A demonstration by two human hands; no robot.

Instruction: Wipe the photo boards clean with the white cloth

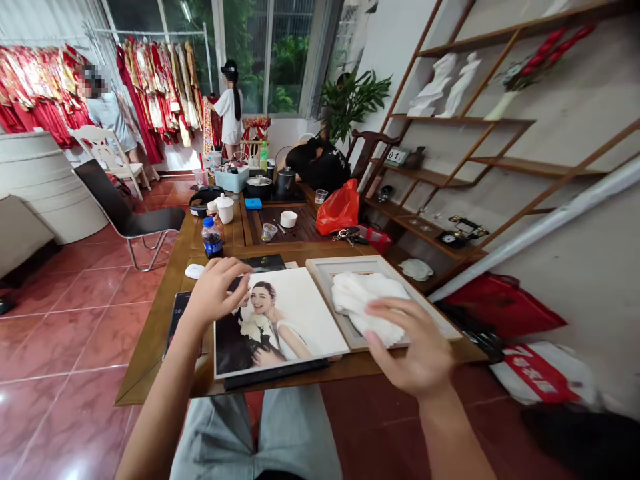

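Observation:
A wedding photo print (pixel 313 317) lies near the front edge of the wooden table, on top of a dark flat object (pixel 275 375). My left hand (pixel 217 293) hovers at the photo's upper left corner with fingers bent and apart; whether the fingertips touch it I cannot tell. To the right, a pale wooden picture frame (pixel 445 323) lies flat, with a crumpled white cloth (pixel 367 293) inside. Slightly blurred, my right hand (pixel 415 343) is at the cloth's right side, thumb and fingers spread. No grip on the cloth shows.
A phone (pixel 180 310), a white mouse (pixel 194 271) and a dark drink bottle (pixel 212 238) stand on the table's left. Farther back are a white lidded cup (pixel 225 209), a small bowl (pixel 289 219) and a red plastic bag (pixel 340 208). Shelves (pixel 450 180) line the right. Other people are in the background.

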